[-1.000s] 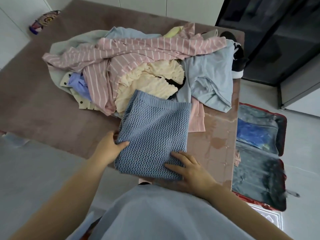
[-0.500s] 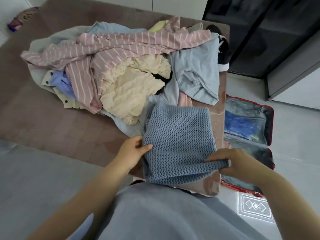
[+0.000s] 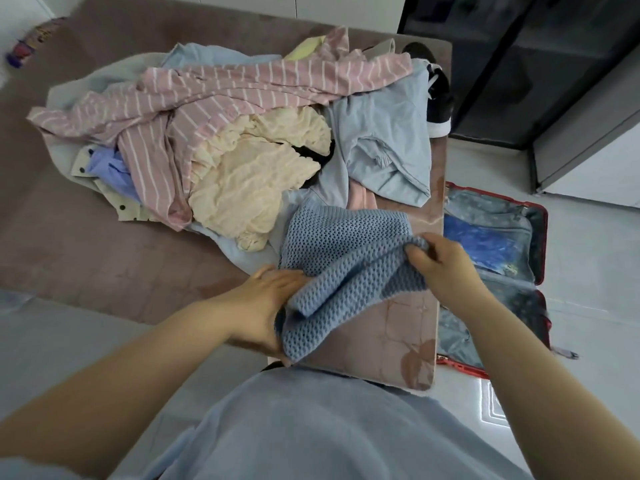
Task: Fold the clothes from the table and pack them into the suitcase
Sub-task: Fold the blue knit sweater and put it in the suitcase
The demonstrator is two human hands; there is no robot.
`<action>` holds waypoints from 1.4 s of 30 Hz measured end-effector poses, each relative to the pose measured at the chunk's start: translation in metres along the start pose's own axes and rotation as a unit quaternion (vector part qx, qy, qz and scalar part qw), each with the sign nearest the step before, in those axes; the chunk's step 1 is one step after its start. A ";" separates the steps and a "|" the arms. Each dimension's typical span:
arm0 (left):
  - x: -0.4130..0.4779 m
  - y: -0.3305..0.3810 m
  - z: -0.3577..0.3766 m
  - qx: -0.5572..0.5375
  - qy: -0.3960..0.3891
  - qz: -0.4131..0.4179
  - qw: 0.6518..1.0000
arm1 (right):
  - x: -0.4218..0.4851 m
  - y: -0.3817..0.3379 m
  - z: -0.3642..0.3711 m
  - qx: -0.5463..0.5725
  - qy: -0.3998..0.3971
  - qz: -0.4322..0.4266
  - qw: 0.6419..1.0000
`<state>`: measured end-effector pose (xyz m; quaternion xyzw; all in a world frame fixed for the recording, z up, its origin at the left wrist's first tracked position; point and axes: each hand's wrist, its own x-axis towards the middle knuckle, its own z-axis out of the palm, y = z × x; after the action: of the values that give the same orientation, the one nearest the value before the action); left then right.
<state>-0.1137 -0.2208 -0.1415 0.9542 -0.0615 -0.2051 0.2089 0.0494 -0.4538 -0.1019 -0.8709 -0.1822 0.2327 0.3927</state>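
As we read from the left, the table (image 3: 86, 258) comes first: mauve cover, its near left part bare.

Item two, the pile (image 3: 242, 150) of unfolded clothes across the far half. It has a striped shirt (image 3: 263, 84) on top, a cream top (image 3: 252, 181) below it and a pale blue garment (image 3: 384, 147) at the right end. We find the pile as it lay half a second ago.

Item three, the left hand (image 3: 266, 306), at the table's near edge. Its thumb lies along the top of the knit (image 3: 346, 251) and its fingers are tucked under the near left corner, gripping it. It holds closer to that corner than before.

Item four, the knit itself: blue, open-weave, folded, on the right part of the table, in front of the pile and touching it. A second ago it lay flat under both palms. Now its right side is raised and creased, and bare table shows beneath.

Item five, the right hand (image 3: 446, 268). Its fingers are curled tight, pinching the knit's right edge and holding it off the table, farther in from the table's edge than half a second ago.

Item six, the suitcase (image 3: 543, 247): red-rimmed, open on the floor just beside the table's right edge, with a blue item (image 3: 481, 244) in its far half. The knit is not yet in it.
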 end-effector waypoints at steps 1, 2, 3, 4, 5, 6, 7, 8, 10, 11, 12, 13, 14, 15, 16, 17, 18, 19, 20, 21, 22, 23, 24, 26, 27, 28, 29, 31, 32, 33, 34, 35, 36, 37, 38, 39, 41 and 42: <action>0.003 0.003 -0.002 -0.004 0.016 -0.011 1.000 | 0.008 -0.005 0.001 0.018 0.038 0.019 0.999; 0.006 0.006 -0.004 -0.015 0.016 -0.026 0.999 | 0.019 -0.009 0.003 0.036 0.068 0.037 0.996; 0.008 0.007 -0.005 -0.043 0.013 -0.041 0.998 | 0.029 -0.013 0.004 0.045 0.088 0.051 0.994; 0.011 0.009 -0.005 -0.092 0.027 -0.056 0.994 | 0.040 -0.014 0.005 0.046 0.097 0.065 0.992; 0.013 0.010 -0.007 -0.167 0.061 -0.078 0.981 | 0.052 -0.015 0.007 0.045 0.101 0.079 0.991; 0.017 0.011 -0.009 -0.256 0.105 -0.110 0.955 | 0.062 -0.014 0.010 0.049 0.104 0.094 0.989; 0.022 0.012 -0.013 -0.338 0.150 -0.147 0.917 | 0.070 -0.014 0.012 0.058 0.107 0.108 0.987; 0.029 0.012 -0.017 -0.392 0.190 -0.183 0.881 | 0.077 -0.013 0.014 0.065 0.109 0.120 0.985; 0.048 0.007 -0.027 -0.396 0.250 -0.251 0.847 | 0.086 -0.006 0.018 0.056 0.117 0.148 0.981; 0.056 0.005 -0.032 -0.374 0.269 -0.279 0.843 | 0.086 -0.002 0.019 0.051 0.119 0.165 0.978; 0.065 0.004 -0.036 -0.345 0.282 -0.297 0.845 | 0.085 0.002 0.021 0.048 0.119 0.178 0.976; 0.071 0.004 -0.039 -0.305 0.290 -0.309 0.853 | 0.081 0.005 0.023 0.044 0.119 0.182 0.975; 0.076 0.003 -0.041 -0.259 0.295 -0.316 0.864 | 0.076 0.008 0.026 0.035 0.115 0.183 0.976; 0.081 0.002 -0.040 -0.216 0.294 -0.321 0.874 | 0.070 0.013 0.029 0.015 0.104 0.187 0.977; 0.086 0.001 -0.038 -0.186 0.287 -0.329 0.880 | 0.065 0.018 0.033 -0.013 0.087 0.195 0.977; 0.090 -0.001 -0.036 -0.174 0.273 -0.342 0.882 | 0.061 0.023 0.036 -0.038 0.070 0.204 0.976; 0.094 -0.003 -0.033 -0.180 0.262 -0.352 0.880 | 0.059 0.027 0.037 -0.053 0.063 0.211 0.974; 0.097 -0.003 -0.032 -0.200 0.255 -0.359 0.875 | 0.058 0.028 0.036 -0.058 0.064 0.216 0.973; 0.098 -0.004 -0.031 -0.226 0.252 -0.364 0.868 | 0.058 0.027 0.035 -0.052 0.066 0.222 0.971; 0.099 -0.005 -0.032 -0.254 0.252 -0.371 0.857 | 0.059 0.025 0.033 -0.038 0.066 0.230 0.970; 0.100 -0.006 -0.034 -0.281 0.251 -0.380 0.845 | 0.059 0.024 0.030 -0.016 0.068 0.240 0.968; 0.100 -0.007 -0.038 -0.311 0.243 -0.394 0.830 | 0.059 0.022 0.027 0.015 0.071 0.254 0.964; 0.100 -0.009 -0.040 -0.336 0.230 -0.406 0.818 | 0.059 0.020 0.025 0.057 0.072 0.269 0.959; 0.099 -0.017 -0.042 -0.360 0.182 -0.423 0.811 | 0.055 0.021 0.021 0.126 0.063 0.289 0.947; 0.099 -0.020 -0.041 -0.361 0.151 -0.430 0.814 | 0.051 0.022 0.021 0.138 0.048 0.298 0.943; 0.098 -0.020 -0.041 -0.357 0.118 -0.433 0.819 | 0.046 0.025 0.020 0.141 0.031 0.308 0.940; 0.096 -0.019 -0.041 -0.362 0.090 -0.431 0.821 | 0.041 0.029 0.021 0.137 0.013 0.318 0.938; 0.092 -0.010 -0.038 -0.396 0.077 -0.407 0.819 | 0.032 0.039 0.020 0.146 -0.007 0.321 0.936; 0.090 -0.001 -0.037 -0.416 0.084 -0.393 0.816 | 0.027 0.045 0.018 0.160 -0.010 0.316 0.935; 0.088 0.010 -0.035 -0.430 0.096 -0.382 0.812 | 0.021 0.051 0.014 0.181 -0.010 0.310 0.933; 0.087 0.023 -0.031 -0.439 0.105 -0.373 0.811 | 0.016 0.060 0.009 0.205 -0.009 0.303 0.931; 0.088 0.036 -0.027 -0.442 0.108 -0.366 0.812 | 0.011 0.068 0.003 0.231 -0.009 0.298 0.926; 0.090 0.051 -0.021 -0.442 0.110 -0.360 0.814 | 0.005 0.077 -0.005 0.259 -0.012 0.291 0.921; 0.094 0.067 -0.015 -0.439 0.116 -0.357 0.816 | -0.001 0.086 -0.014 0.284 -0.010 0.283 0.916; 0.100 0.084 -0.009 -0.436 0.127 -0.360 0.815 | -0.007 0.098 -0.025 0.309 -0.008 0.276 0.910; 0.107 0.100 -0.001 -0.436 0.139 -0.364 0.811 | -0.014 0.112 -0.036 0.332 -0.010 0.278 0.901; 0.123 0.140 0.013 -0.448 0.145 -0.374 0.799 | -0.031 0.145 -0.065 0.356 -0.019 0.295 0.886; 0.132 0.162 0.021 -0.462 0.144 -0.373 0.792 | -0.041 0.163 -0.083 0.360 -0.024 0.300 0.883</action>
<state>-0.0073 -0.4026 -0.1386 0.7114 0.4324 -0.1311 0.5383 0.0829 -0.6264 -0.1676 -0.6770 0.1746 0.4101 0.5857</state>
